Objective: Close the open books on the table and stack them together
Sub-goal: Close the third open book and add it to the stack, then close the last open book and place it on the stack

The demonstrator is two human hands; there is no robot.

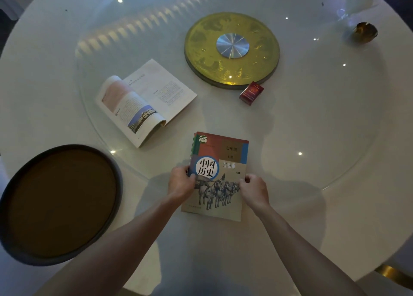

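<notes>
A closed history textbook (220,157) with horses on its cover lies near the table's front edge, on top of another closed book whose edge shows along its left side. My left hand (181,182) grips the top book's left edge. My right hand (253,189) pinches its right edge. Farther back and to the left, an open book (145,101) lies flat with its pages up, its left pages curling.
A round white table (312,184) carries a glass turntable with a gold disc (232,49) at its centre. A red cigarette pack (251,93) stands by the disc. A round dark-rimmed brown tray (60,204) lies at the front left. A small brass bowl (365,32) rests far right.
</notes>
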